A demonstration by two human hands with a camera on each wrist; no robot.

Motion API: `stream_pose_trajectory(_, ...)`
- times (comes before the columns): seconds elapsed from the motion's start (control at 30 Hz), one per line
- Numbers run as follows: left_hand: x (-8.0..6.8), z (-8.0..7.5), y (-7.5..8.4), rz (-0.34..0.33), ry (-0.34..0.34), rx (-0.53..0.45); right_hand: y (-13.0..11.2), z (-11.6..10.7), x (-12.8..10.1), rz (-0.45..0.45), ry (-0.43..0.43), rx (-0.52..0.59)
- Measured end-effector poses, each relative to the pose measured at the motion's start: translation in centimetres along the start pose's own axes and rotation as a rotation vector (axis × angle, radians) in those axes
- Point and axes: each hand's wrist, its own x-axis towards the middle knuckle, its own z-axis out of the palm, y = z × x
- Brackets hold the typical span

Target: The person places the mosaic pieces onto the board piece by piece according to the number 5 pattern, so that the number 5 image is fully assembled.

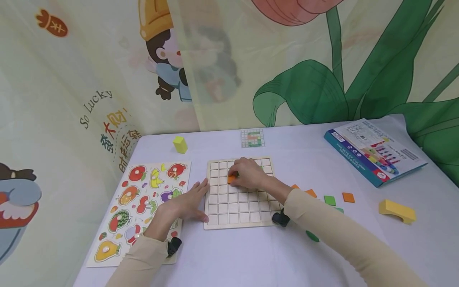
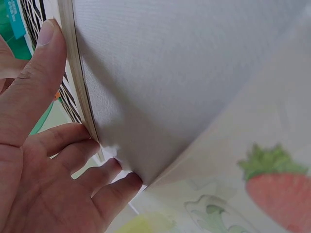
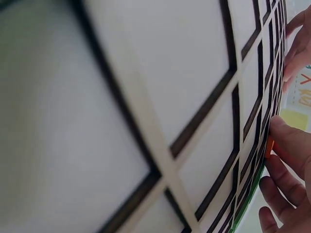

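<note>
A wooden grid board (image 1: 222, 208) with square cells lies on the white-covered table. My right hand (image 1: 249, 173) is over its upper part and pinches an orange square tile (image 1: 231, 180) at the cells; in the right wrist view the tile (image 3: 269, 145) shows between thumb and fingers. Green pieces (image 3: 249, 199) sit on the board near that hand, mostly hidden by it in the head view. My left hand (image 1: 186, 204) rests at the board's left edge with fingers extended. In the left wrist view, its thumb and fingertips touch the board's wooden rim (image 2: 77, 73).
A fruit puzzle board (image 1: 143, 181) lies left, a yellow block (image 1: 180, 144) behind it. A small patterned grid card (image 1: 252, 138) is at the back. Right are a boxed set (image 1: 374, 149), a yellow arch block (image 1: 397, 211), loose orange tiles (image 1: 348, 197) and green tiles (image 1: 330, 200).
</note>
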Motion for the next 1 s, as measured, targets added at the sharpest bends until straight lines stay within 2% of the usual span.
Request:
stream_pose_trajectory(0.2, 0.1, 0.0, 0.0, -0.003, 0.0, -0.003, 0.2, 0.0, -0.1, 0.02, 0.001, 0.027)
stream_pose_trajectory(0.4, 0.0, 0.1, 0.1, -0.004, 0.003, -0.013, 0.4, -0.3, -0.3, 0.001, 0.004, 0.062)
stream_pose_trajectory(0.6, 0.0, 0.1, 0.0, 0.007, 0.008, -0.01, 1.5, -1.5, -1.2, -0.02, -0.003, 0.161)
stream_pose_trajectory(0.8, 0.0, 0.1, 0.1, 0.013, 0.005, -0.013, 4.6, -4.1, -4.4, -0.012, -0.027, 0.224)
stream_pose_trajectory(1.0, -0.1, 0.0, 0.1, 0.004, -0.004, -0.005, 9.4, -6.8, -9.9, 0.169, -0.076, 0.239)
